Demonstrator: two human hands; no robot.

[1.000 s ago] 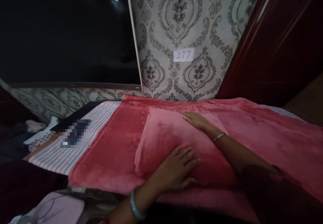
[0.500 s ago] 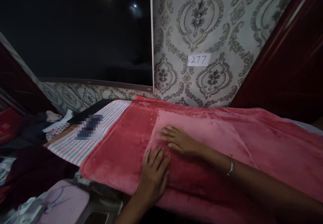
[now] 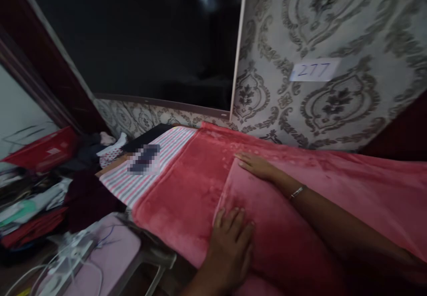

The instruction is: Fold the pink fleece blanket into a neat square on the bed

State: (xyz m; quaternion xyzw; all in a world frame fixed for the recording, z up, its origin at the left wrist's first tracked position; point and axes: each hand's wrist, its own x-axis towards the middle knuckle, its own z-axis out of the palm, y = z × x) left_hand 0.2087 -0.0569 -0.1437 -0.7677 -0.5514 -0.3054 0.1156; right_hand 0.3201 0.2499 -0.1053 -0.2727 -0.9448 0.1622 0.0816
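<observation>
A plush red-pink blanket [image 3: 187,198] lies spread over a long surface, with a lighter pink layer folded over its right part. Palm down near the front of that fold's left edge rests my left hand [image 3: 230,242], fingers spread slightly. My right hand [image 3: 255,165], wearing a silver bracelet [image 3: 298,192] at the wrist, lies flat at the fold's far left corner. Neither hand grips the cloth. Beneath the blanket, a striped cloth [image 3: 147,171] shows on the left, with a pixelated dark item [image 3: 143,160] on it.
A large dark television screen [image 3: 133,38] stands behind, beside patterned wallpaper with a paper label [image 3: 315,70] reading 277. At lower left, a pink-topped stool [image 3: 116,247] carries a white power strip [image 3: 68,262] with cables. Heaped clothes [image 3: 88,194] and a red bag [image 3: 43,149] lie farther left.
My right hand has slid away from me to the fold's far corner. My left hand stays by the fold's left edge. The view has turned left, showing more of the clutter.
</observation>
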